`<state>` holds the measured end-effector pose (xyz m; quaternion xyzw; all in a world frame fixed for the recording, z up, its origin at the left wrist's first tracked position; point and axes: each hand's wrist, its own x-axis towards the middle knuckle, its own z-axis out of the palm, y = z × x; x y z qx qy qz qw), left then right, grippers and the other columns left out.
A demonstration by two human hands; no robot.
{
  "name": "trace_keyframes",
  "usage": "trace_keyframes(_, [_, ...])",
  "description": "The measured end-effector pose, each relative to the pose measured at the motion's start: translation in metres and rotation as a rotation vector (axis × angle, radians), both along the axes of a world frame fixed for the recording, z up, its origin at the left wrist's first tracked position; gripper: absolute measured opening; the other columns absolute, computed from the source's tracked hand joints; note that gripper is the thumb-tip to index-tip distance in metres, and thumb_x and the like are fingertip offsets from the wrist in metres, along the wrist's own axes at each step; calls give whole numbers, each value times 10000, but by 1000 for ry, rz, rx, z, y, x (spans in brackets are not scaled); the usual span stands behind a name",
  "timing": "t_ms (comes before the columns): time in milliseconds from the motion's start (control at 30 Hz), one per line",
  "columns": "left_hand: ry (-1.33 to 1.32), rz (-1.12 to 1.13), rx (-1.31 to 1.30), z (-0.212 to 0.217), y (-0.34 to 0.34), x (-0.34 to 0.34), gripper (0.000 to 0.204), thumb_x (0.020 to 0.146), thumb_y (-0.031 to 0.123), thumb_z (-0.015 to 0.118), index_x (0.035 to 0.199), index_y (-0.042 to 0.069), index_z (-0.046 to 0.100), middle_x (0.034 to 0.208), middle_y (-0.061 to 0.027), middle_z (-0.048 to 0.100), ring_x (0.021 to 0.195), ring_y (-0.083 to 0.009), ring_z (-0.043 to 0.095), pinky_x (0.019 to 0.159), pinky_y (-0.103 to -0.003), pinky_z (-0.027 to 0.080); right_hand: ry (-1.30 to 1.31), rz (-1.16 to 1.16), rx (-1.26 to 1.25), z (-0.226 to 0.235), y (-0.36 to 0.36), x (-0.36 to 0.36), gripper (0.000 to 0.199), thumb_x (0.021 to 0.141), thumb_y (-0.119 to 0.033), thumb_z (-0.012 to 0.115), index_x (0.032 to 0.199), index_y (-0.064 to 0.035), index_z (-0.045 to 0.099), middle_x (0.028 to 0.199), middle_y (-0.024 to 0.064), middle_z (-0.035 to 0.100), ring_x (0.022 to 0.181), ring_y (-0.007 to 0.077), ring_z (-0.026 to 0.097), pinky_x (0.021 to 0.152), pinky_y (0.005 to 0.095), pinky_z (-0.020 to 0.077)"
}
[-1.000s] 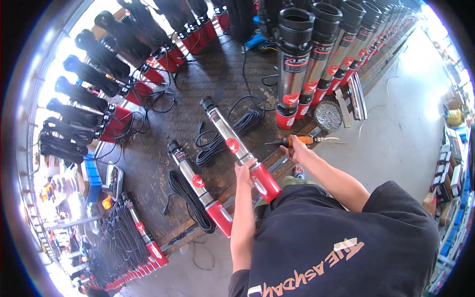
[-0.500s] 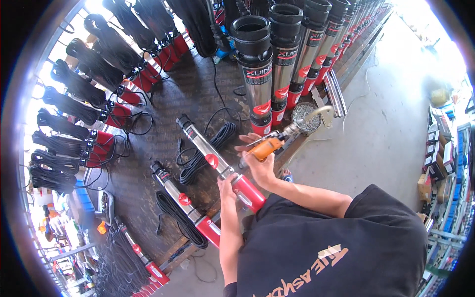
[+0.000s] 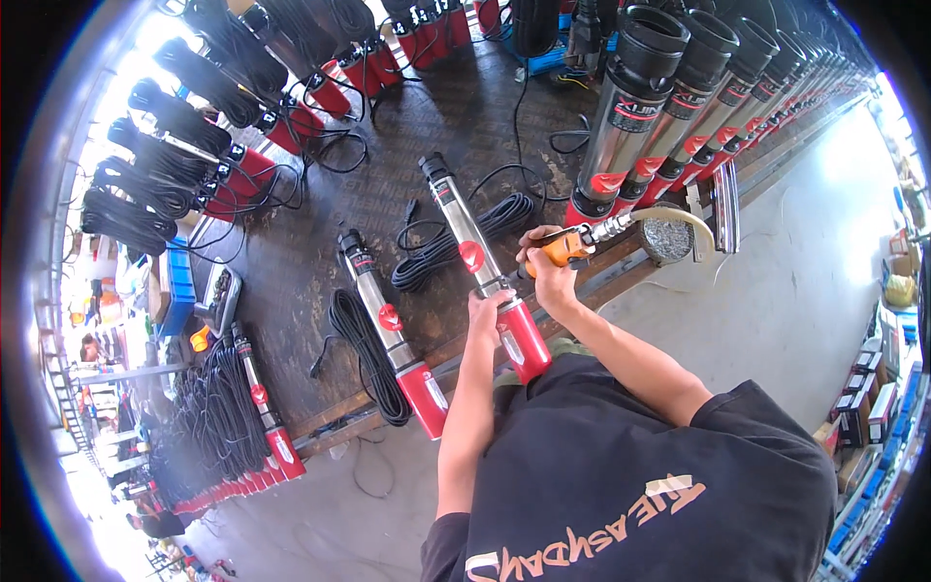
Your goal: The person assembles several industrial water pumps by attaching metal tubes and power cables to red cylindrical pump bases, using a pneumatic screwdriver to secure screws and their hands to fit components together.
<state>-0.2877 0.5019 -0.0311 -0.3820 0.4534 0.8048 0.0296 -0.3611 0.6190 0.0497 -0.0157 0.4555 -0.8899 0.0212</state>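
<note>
The left hand [image 3: 488, 308] had its fingers closed round a steel-and-red pump [image 3: 482, 269] at the surface's [image 3: 291, 262] near edge; the right hand [image 3: 550, 276] gripped an orange power tool [image 3: 565, 245].

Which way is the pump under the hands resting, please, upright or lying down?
Lying down: the pump rests flat on the workbench, the left hand gripping it.
</note>
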Motion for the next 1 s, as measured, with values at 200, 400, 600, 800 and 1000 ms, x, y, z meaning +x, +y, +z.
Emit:
trace_keyframes(200, [-16,-7,0,0,-1,-1,579,710,34,773,1182,49,437,915,-117,620,691,-229,680,559,-373,599,-24,-39,-11,-16,-3,-1,243,837,91,560,1010,-78,530,870,43,590,708,126,607,582,237,469])
trace_keyframes(400, [-9,-6,23,2,-1,-2,582,708,27,768,1185,46,435,893,-122,622,667,-234,679,544,-370,595,-5,-34,0,-14,-3,-3,246,833,93,558,999,-83,517,857,43,588,703,125,600,577,238,461])
trace_keyframes(600, [-10,-9,24,3,-2,-2,588,713,26,766,1198,38,434,900,-120,622,678,-235,679,553,-368,595,-26,-24,10,-14,-4,-4,239,826,94,559,983,-82,520,843,44,591,701,128,599,582,249,463])
trace_keyframes(800, [-6,-6,21,1,-3,-1,585,708,16,774,1190,28,442,937,-118,614,749,-233,676,637,-386,606,-43,-51,2,-12,-7,-2,229,817,96,553,966,-75,521,841,45,592,700,134,603,590,252,469])
trace_keyframes(1000, [9,-7,8,-1,-3,-2,582,698,14,775,1183,16,452,944,-117,613,764,-234,675,667,-391,605,-8,-63,14,-14,-4,-6,226,812,92,554,966,-70,520,842,48,591,710,145,610,624,266,490])
